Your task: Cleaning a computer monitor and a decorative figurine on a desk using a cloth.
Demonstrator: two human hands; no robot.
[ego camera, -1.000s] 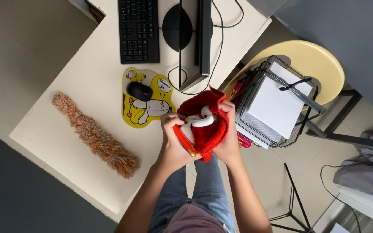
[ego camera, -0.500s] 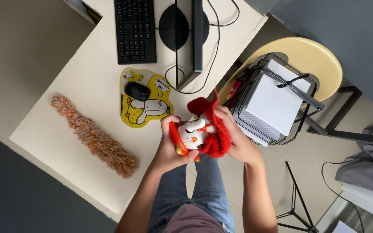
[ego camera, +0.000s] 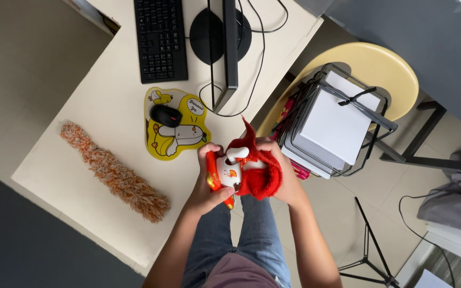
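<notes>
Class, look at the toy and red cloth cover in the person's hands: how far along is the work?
Done: the front of the white and orange toy shows bare of the red cloth cover. In hand: the left hand grips the toy, the right hand the cover, which wraps its other side. Left: the two are not yet apart; neither lies on the desk.

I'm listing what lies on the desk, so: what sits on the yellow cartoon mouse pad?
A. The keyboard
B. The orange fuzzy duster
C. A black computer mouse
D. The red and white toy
C: the black computer mouse rests on the yellow mouse pad, while the orange fuzzy duster lies apart to its left on the desk.
</notes>
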